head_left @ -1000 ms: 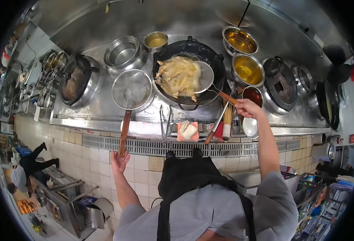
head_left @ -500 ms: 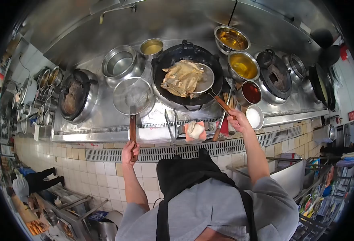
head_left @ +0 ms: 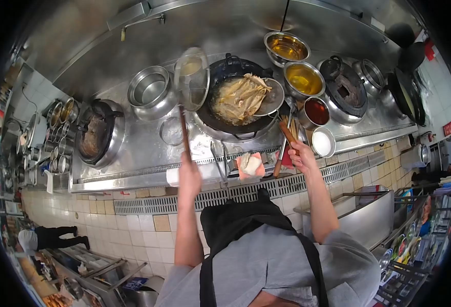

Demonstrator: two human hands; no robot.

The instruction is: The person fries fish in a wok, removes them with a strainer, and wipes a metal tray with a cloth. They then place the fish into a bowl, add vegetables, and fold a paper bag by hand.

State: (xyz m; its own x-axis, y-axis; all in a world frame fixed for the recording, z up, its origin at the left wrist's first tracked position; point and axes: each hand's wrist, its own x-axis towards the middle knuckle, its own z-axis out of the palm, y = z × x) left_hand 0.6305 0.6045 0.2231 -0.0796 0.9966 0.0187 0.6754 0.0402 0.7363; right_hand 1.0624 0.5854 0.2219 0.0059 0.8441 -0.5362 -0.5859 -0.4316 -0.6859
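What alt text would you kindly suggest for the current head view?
A bare right hand holds a brown-handled round metal strainer against golden-brown food in a round black wok; the left hand holds a second round metal strainer, blurred, near the wok's left edge.

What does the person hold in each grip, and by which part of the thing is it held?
The left grip holds a strainer by the near end of its wooden handle; the right grip holds another strainer, also by its handle.
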